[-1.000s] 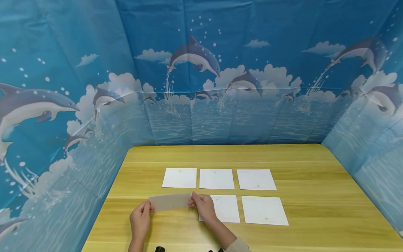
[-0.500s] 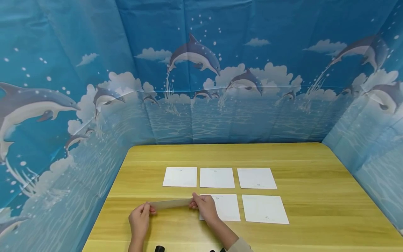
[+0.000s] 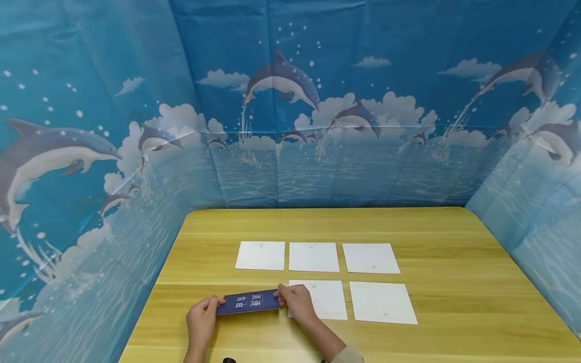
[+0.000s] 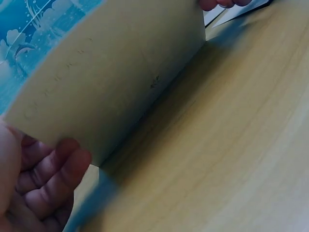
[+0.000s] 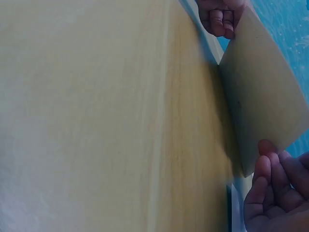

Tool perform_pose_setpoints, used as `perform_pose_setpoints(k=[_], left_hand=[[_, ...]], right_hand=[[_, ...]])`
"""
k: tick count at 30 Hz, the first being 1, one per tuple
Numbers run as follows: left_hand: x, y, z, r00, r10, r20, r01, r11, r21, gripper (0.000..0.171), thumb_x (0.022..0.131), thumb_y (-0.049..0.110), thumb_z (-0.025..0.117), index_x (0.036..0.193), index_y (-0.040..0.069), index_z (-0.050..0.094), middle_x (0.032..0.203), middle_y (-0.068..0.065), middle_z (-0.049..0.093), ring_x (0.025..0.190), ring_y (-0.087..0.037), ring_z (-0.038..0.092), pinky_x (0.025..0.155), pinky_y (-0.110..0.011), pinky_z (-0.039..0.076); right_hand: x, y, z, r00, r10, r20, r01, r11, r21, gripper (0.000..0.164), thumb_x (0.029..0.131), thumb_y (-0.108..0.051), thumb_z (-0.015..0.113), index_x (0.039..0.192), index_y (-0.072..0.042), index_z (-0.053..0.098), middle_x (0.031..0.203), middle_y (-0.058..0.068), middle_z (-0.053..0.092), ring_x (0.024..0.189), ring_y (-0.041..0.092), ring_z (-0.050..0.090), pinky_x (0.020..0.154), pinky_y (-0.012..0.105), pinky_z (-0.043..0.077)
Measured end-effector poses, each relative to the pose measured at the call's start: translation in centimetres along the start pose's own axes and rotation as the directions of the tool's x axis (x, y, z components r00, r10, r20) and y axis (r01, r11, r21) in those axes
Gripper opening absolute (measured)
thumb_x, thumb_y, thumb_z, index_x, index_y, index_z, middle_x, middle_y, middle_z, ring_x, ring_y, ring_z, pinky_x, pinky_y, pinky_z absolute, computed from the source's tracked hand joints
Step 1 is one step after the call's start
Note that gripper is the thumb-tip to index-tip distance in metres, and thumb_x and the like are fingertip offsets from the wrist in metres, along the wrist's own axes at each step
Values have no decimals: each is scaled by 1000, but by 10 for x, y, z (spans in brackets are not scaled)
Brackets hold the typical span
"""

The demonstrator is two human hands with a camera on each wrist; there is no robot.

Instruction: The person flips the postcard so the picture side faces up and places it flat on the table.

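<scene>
Card (image 3: 247,302) spans from left fingers (image 4: 67,171) to right fingers (image 5: 278,181), ends pinched

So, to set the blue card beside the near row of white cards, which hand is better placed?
Probably the right hand: it pinches the blue card at the end nearest that row's white cards and, in the head view, overlaps one. The left hand holds the opposite end.

Five white cards (image 3: 314,257), one blue card (image 3: 248,302), two hands (image 3: 201,320), one table (image 3: 454,272).
</scene>
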State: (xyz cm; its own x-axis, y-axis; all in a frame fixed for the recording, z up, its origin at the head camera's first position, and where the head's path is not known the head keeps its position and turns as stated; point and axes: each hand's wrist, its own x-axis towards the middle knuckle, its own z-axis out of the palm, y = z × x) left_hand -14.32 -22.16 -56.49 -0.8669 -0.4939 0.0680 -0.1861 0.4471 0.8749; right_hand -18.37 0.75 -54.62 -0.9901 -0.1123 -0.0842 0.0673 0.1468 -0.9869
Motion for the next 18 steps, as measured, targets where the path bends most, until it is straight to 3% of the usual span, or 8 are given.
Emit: perform_pose_setpoints(k=[8, 11, 15, 18], left_hand=[[-1, 1, 4, 1000, -7, 28, 5, 997, 71, 27, 87, 17, 54, 70, 12, 74, 92, -9, 69, 93, -27, 62, 76, -40, 45], [0, 2, 5, 999, -11, 44, 7, 996, 89, 27, 87, 18, 54, 71, 12, 74, 92, -9, 69, 89, -25, 63, 73, -38, 46], [1, 4, 6, 999, 15, 45, -21, 990, 137, 24, 86, 17, 56, 72, 10, 74, 85, -7, 69, 75, -19, 59, 63, -30, 43], [3, 5, 8, 997, 67, 38, -73, 980, 184, 25, 85, 17, 57, 65, 10, 70, 69, -3, 64, 62, -16, 51, 55, -28, 38]], right_hand=[[-1, 2, 0, 998, -57, -19, 53, 982, -179, 31, 90, -16, 56, 67, -2, 70, 52, 0, 55, 47, 7, 46, 43, 19, 34], [-1, 2, 1, 993, -114, -4, 108, 951, -289, 27, 87, -16, 59, 65, -4, 71, 49, -2, 53, 45, 6, 42, 41, 20, 30], [1, 1, 5, 985, -170, 40, 171, 894, -414, 12, 78, -13, 69, 69, -6, 73, 60, -3, 63, 58, 7, 53, 49, 22, 40], [2, -1, 7, 981, -187, 55, 191, 866, -461, 5, 73, -10, 73, 72, -5, 73, 67, -1, 66, 65, 9, 58, 56, 24, 45]])
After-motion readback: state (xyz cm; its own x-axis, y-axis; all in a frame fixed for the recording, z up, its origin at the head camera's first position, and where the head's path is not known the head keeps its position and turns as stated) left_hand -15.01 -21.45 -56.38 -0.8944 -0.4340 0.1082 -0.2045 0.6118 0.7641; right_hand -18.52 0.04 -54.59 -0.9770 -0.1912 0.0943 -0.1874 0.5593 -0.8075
